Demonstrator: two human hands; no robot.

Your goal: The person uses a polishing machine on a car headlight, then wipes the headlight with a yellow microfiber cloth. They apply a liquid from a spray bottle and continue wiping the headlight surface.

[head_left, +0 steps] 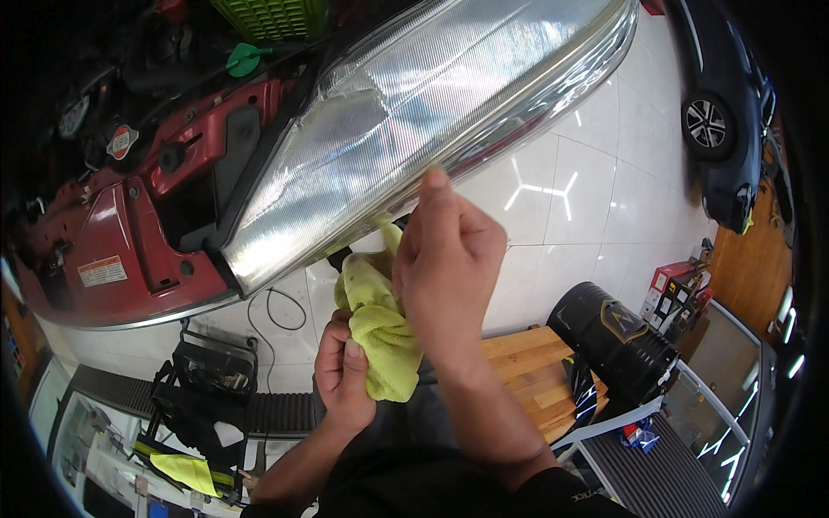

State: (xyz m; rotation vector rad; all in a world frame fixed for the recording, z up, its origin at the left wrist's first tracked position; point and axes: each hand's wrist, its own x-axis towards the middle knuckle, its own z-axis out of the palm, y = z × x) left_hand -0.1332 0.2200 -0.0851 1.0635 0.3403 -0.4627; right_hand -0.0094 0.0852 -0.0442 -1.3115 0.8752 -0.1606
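A large clear car headlight (406,121) with a ribbed lens spans the upper middle, set beside red bodywork (112,233). Below its lower edge hangs a yellow-green microfiber cloth (386,350), bunched up. My left hand (341,367) is closed around the cloth's left side, thumb pressed on it. My right hand (453,250) is closed at the cloth's upper right, thumb stretched up to the headlight's lower rim. Cloth shows at the palm side of its curled fingers; the hand hides the rest of that grip.
A green basket (272,17) sits over the engine bay. Below are a black tool cart (211,371) with another yellow-green cloth (186,473), a wooden bench (527,371) and a black drum (609,337). A dark car (725,129) stands at right; a cable (281,293) lies on the tiles.
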